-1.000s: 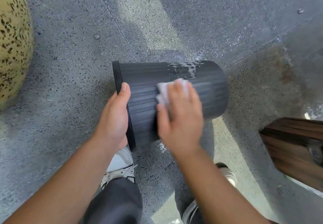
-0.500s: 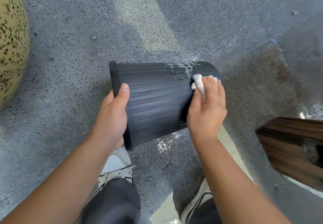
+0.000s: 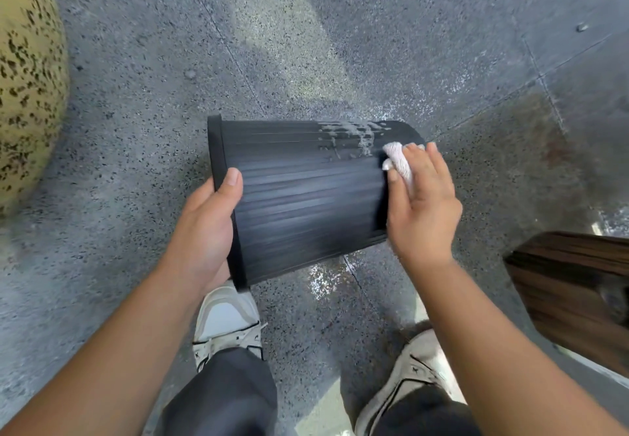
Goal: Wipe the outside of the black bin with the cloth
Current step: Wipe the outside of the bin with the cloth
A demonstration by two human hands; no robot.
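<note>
Your left hand (image 3: 207,228) grips the sideways bin (image 3: 306,197) by its rim, fingers hidden inside; your right hand (image 3: 422,207) presses the half-covered cloth (image 3: 398,160) against it, fingers together.

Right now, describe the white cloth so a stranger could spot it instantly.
Find the ribbed black plastic bin held sideways above the speckled grey floor. At its right end, the right hand presses a small crumpled white cloth, the only white thing on the bin besides the foamy smear.
</note>
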